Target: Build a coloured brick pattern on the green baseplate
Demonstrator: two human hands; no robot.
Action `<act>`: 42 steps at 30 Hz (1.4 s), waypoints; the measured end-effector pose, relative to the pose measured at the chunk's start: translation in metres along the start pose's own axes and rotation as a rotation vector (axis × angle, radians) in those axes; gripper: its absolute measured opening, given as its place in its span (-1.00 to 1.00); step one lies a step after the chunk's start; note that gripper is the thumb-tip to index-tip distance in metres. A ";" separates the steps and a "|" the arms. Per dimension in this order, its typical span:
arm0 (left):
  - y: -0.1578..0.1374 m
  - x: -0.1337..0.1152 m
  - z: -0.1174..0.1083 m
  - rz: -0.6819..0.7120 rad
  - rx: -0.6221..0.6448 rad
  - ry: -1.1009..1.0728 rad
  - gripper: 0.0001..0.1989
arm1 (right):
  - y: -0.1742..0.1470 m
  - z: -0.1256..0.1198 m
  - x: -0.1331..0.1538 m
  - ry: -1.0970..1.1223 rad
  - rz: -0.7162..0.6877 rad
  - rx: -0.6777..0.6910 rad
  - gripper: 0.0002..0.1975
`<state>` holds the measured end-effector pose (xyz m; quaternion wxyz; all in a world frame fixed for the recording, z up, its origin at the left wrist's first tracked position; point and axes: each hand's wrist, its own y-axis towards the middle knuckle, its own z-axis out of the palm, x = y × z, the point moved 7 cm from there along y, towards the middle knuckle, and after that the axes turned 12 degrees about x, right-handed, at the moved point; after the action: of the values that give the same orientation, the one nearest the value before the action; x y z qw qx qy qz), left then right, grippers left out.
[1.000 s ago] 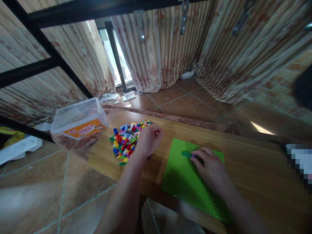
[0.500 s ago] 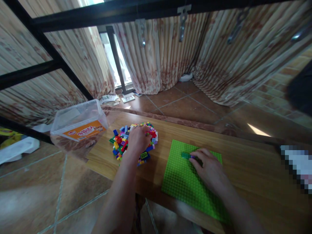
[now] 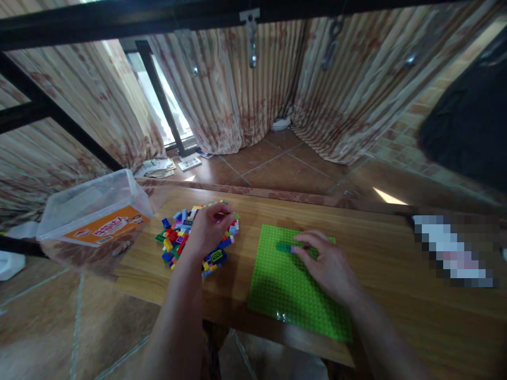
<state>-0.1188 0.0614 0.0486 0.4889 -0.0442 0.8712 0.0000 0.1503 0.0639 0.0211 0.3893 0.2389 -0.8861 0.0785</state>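
Head view — clear tub near brick pile, papers beyond.

- Dim room, daylight entering through a washed-out window between curtains
- Bright sunlit patch on the floor
- Small glints on the green baseplate
- Table darkening at lower right
- Slight overall softness, wide-angle bending, pixelated block at right

Wooden table — colourful brick pile left, green baseplate middle, pixelated object right.
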 end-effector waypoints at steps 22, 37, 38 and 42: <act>-0.006 -0.035 0.100 0.106 0.490 -0.329 -0.82 | -0.003 0.011 0.026 -0.033 -0.125 -0.030 -0.76; -0.001 0.010 0.000 -0.025 0.114 0.093 -0.87 | -0.004 0.018 0.021 -0.109 -0.153 -0.031 -0.80; -0.004 0.010 -0.007 -0.045 0.082 0.135 -0.87 | -0.004 0.018 0.021 -0.109 -0.150 -0.030 -0.80; -0.013 0.011 -0.025 -0.105 0.029 0.210 -0.84 | -0.004 0.020 0.020 -0.121 -0.166 -0.025 -0.79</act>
<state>-0.1447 0.0470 0.0533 0.3949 -0.0822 0.9140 -0.0430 0.1276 0.0468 0.0212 0.3434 0.3111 -0.8860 0.0205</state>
